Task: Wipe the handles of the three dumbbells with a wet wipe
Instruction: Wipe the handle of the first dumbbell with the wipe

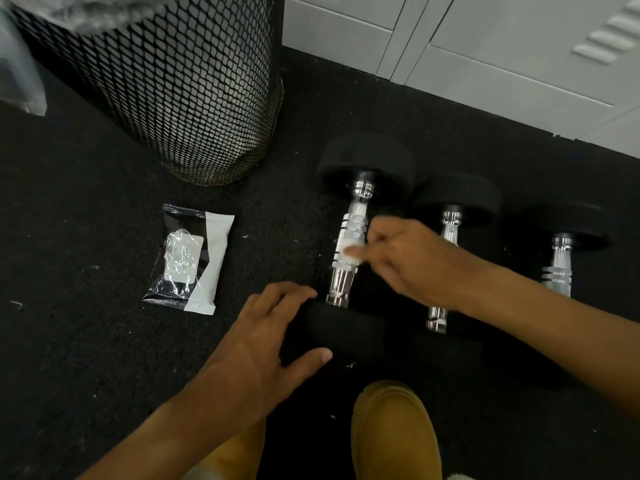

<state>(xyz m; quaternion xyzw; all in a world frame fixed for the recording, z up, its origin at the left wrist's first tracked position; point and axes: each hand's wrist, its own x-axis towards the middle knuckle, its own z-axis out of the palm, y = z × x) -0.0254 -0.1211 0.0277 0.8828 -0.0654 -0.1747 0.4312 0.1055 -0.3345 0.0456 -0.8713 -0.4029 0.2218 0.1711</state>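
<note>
Three black dumbbells with chrome handles lie side by side on the dark floor. On the left dumbbell (353, 226), my right hand (408, 261) pinches a small white wet wipe (353, 252) against the knurled handle. My left hand (266, 341) grips the near black head of that same dumbbell. The middle dumbbell (450, 220) is partly hidden behind my right hand and wrist. The right dumbbell (561, 261) lies beyond my right forearm, with its near end hidden.
A black-and-white wet wipe packet (194, 258) lies on the floor to the left. A black mesh bin (173, 81) stands behind it. Grey lockers (485, 46) run along the back right. My tan shoes (391, 431) are at the bottom.
</note>
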